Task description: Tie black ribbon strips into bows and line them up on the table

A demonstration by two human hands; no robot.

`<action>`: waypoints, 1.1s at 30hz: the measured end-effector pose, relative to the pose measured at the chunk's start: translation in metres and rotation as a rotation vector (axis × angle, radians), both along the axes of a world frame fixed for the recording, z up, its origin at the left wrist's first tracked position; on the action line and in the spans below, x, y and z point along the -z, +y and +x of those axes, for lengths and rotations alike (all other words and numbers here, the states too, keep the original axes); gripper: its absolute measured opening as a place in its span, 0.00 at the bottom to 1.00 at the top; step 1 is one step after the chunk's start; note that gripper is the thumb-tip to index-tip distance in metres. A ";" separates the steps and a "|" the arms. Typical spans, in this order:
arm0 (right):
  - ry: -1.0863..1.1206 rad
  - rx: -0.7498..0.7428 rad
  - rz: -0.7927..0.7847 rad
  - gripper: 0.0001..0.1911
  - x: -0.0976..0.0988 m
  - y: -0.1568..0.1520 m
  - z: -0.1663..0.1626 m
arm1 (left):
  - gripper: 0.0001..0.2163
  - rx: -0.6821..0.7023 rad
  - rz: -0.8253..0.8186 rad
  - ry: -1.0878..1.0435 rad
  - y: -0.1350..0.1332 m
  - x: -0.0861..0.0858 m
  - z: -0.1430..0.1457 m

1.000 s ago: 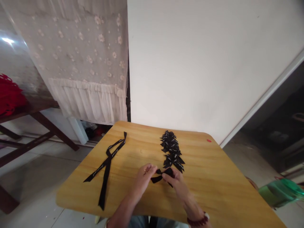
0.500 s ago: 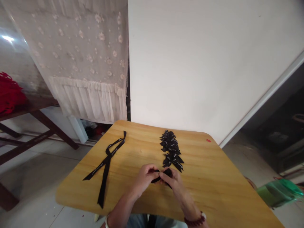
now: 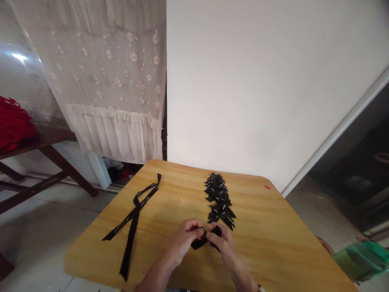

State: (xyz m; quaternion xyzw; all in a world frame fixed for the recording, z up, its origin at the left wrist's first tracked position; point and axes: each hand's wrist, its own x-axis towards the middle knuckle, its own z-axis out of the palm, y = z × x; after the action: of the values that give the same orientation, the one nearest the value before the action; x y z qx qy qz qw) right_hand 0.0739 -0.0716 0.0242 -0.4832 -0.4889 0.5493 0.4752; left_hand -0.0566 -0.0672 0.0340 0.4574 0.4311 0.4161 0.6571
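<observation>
My left hand [image 3: 186, 236] and my right hand [image 3: 221, 241] meet near the front of the wooden table [image 3: 273, 239], fingers pinched on a short black ribbon piece [image 3: 203, 240] folded between them. Just beyond the hands lies a row of several finished black ribbon bows [image 3: 219, 199], running away from me. Two long strips of black printed ribbon [image 3: 133, 219] lie crossed on the table's left side, apart from both hands.
A white wall stands right behind the table. A lace curtain [image 3: 112, 85] hangs at the left, with a dark wooden bench [image 3: 45, 150] holding red material [image 3: 12, 123]. A green plastic object [image 3: 361, 253] sits at the lower right. A small red speck [image 3: 267, 187] lies on the table.
My hands have closed together on the ribbon piece, which was spread wider a second ago and is now folded up between the fingers. The view has tilted slightly upward.
</observation>
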 end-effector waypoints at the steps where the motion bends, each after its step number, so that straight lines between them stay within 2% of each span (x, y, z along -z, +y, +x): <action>1: 0.001 0.002 0.000 0.07 -0.001 0.000 0.000 | 0.09 -0.004 -0.008 -0.010 0.000 -0.001 0.000; 11: 0.068 0.014 0.000 0.08 -0.003 -0.001 -0.002 | 0.11 -0.052 -0.036 -0.128 -0.003 0.004 0.003; 17: 0.152 0.021 -0.046 0.09 -0.003 -0.003 -0.005 | 0.11 -0.027 -0.057 -0.258 -0.004 0.008 0.006; 20: 0.155 0.032 -0.061 0.10 -0.002 -0.004 -0.004 | 0.11 -0.041 -0.077 -0.246 -0.003 0.009 0.001; 22: 0.101 0.048 -0.057 0.10 -0.002 -0.002 0.000 | 0.10 -0.145 -0.035 -0.125 -0.001 0.008 -0.007; 25: -0.068 0.125 0.034 0.10 -0.004 0.002 0.005 | 0.12 -0.427 0.170 0.163 0.001 0.003 -0.020; 26: -0.115 0.151 0.063 0.10 -0.005 0.003 0.006 | 0.12 -0.475 0.222 0.203 0.000 0.001 -0.022; 27: -0.144 0.167 0.080 0.11 -0.006 0.004 0.006 | 0.13 -0.477 0.225 0.211 -0.001 0.000 -0.022; 31: -0.110 0.128 0.025 0.12 -0.006 0.005 -0.003 | 0.22 -0.256 -0.003 -0.004 -0.006 0.000 -0.009; 33: -0.044 0.106 -0.008 0.13 -0.004 0.004 -0.010 | 0.21 -0.231 -0.065 -0.081 -0.006 0.003 -0.001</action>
State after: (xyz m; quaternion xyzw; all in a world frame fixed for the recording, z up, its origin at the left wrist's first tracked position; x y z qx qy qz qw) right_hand 0.0641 -0.0673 0.0278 -0.5225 -0.4706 0.5145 0.4907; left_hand -0.0579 -0.0735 0.0310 0.3660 0.4675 0.4929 0.6361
